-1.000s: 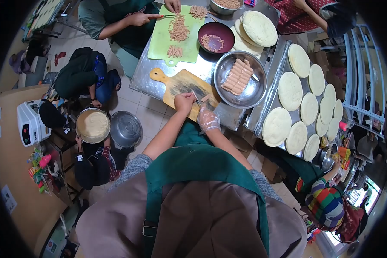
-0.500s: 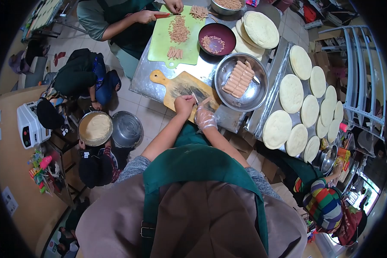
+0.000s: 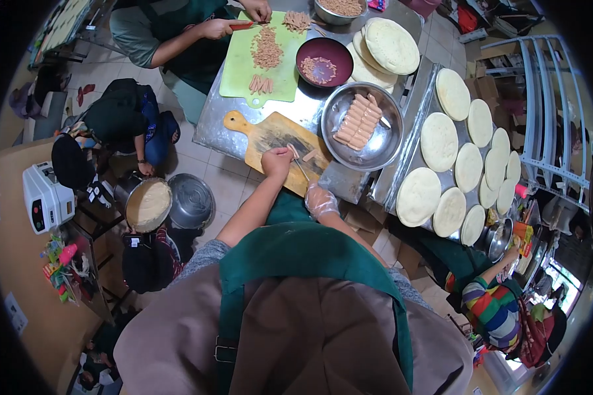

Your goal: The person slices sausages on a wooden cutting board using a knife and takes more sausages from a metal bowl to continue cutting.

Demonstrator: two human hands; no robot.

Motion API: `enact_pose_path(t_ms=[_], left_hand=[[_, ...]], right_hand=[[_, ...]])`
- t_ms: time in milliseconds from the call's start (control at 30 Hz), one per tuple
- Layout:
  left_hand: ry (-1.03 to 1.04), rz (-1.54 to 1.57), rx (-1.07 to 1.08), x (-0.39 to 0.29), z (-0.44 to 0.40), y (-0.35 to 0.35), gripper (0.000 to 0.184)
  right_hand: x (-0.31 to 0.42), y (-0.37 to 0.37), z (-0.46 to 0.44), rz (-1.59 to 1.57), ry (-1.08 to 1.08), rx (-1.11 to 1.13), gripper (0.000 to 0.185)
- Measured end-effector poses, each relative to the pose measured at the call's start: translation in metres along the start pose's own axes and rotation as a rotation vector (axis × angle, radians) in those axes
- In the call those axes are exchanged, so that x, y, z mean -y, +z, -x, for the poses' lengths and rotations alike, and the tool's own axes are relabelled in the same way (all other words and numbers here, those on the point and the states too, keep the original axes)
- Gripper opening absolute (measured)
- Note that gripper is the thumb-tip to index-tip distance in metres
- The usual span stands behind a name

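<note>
Has drawn right hand (image 3: 321, 201) back to near edge of board (image 3: 263, 135), gripping knife (image 3: 302, 172); with left hand (image 3: 277, 162), pinches sausage (image 3: 292, 151) over board, seemingly amid cutting. Leaves piece (image 3: 310, 156) on board's right part.

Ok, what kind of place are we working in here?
Most likely a food-making kitchen or workshop: sausages lie in a metal bowl, chopped pieces sit on a green cutting board, and pale flat rounds, perhaps pizza bases, lie on a tray.
</note>
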State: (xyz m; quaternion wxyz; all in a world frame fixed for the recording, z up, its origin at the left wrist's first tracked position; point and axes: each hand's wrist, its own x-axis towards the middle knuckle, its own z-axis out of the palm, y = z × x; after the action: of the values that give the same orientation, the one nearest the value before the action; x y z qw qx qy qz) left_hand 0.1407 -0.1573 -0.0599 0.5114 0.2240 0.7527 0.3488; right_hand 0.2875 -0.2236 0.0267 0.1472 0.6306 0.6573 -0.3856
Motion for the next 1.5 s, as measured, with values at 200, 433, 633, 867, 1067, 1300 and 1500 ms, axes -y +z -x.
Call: enact_pose_path(t_ms=[200, 433, 633, 867, 1067, 1300, 1500], left_hand=[[0.054, -0.134, 0.010, -0.014, 0.007, -0.004, 0.025], [0.271, -0.314, 0.016, -0.010, 0.019, -0.013, 0.023], [0.428, -0.410, -0.311, -0.020, 0.066, -0.005, 0.025], [0.226, -0.456, -0.728, 0.004, 0.102, 0.022, 0.057], [0.010, -0.265, -0.663, 0.010, 0.114, 0.038, 0.079], [-0.083, -0.269, -0.615, -0.003, 0.123, 0.041, 0.081], [-0.111, -0.336, -0.594, -0.008, 0.121, 0.048, 0.084]], right_hand=[[-0.036, -0.006, 0.021, 0.052, -0.054, -0.006, 0.023], [-0.061, -0.055, 0.041, 0.022, -0.001, -0.137, 0.028], [-0.105, -0.077, 0.025, 0.090, -0.106, -0.218, 0.026], [-0.136, -0.086, 0.024, 0.184, -0.210, -0.183, 0.029], [-0.143, -0.098, 0.024, 0.190, -0.178, -0.137, 0.034], [-0.147, -0.104, 0.025, 0.160, -0.200, -0.106, 0.038], [-0.147, -0.108, 0.023, 0.033, -0.179, -0.108, 0.045]])
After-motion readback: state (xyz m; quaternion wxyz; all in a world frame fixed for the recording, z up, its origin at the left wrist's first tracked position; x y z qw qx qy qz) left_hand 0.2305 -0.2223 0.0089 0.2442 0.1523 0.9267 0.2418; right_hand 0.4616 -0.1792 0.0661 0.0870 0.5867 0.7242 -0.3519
